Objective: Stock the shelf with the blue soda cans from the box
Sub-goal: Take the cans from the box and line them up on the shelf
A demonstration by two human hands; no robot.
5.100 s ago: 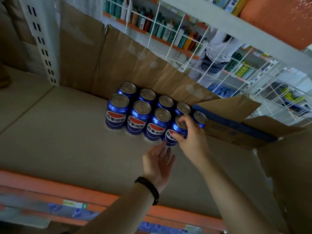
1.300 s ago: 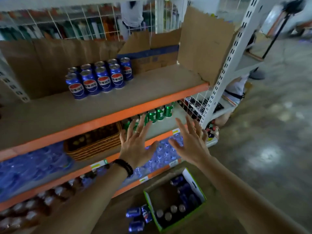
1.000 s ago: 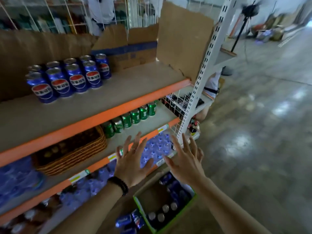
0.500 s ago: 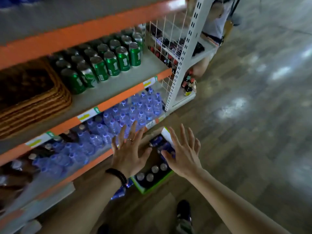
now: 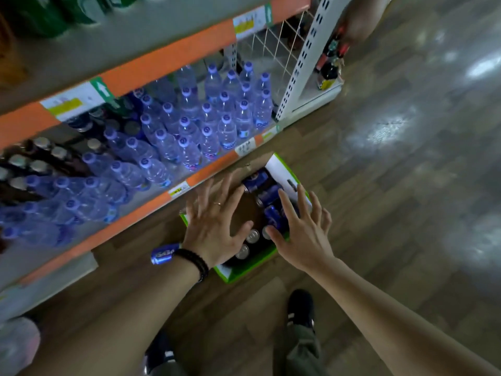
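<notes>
Both hands hovered with fingers spread and empty: the left hand (image 5: 214, 226) and right hand (image 5: 303, 237) above the green-edged cardboard box (image 5: 244, 270) on the floor. The blue soda cans (image 5: 267, 189) lay just beyond the fingertips, some on their sides, so a hasty grab could likely slip (round, smooth metal). A stray blue can (image 5: 162, 255) beside the left wrist could be kicked away. Compared with half a second earlier, the hands had dropped closer to the box.

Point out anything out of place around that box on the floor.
One blue can lies on its side on the floor, outside the green box, by the left wrist. Some cans in the box lie tipped too; others stand upright.
</notes>
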